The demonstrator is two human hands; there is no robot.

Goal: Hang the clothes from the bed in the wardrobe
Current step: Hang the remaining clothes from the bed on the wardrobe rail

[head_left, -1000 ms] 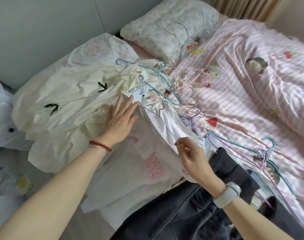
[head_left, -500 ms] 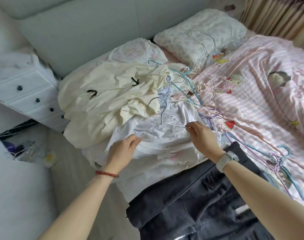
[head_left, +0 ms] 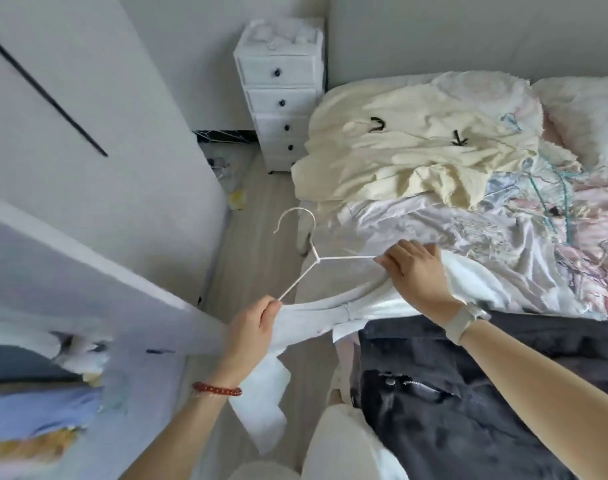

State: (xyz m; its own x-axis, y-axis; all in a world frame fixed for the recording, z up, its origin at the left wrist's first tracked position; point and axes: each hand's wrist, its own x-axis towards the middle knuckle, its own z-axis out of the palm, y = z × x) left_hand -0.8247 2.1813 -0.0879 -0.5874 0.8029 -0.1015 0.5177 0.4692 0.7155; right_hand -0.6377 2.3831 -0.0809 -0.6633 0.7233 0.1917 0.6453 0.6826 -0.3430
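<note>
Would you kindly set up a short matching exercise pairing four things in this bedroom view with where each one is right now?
Things:
1. white hanger
2. cream garment
3. dark trousers
4. chest of drawers

Places:
A. against the wall beside the bed
B. spread near the head of the bed
C. held between the left hand and right hand, inside a white top
D. on the near edge of the bed, under the right forearm

Pairs: 1-C, 2-B, 3-D, 4-A
</note>
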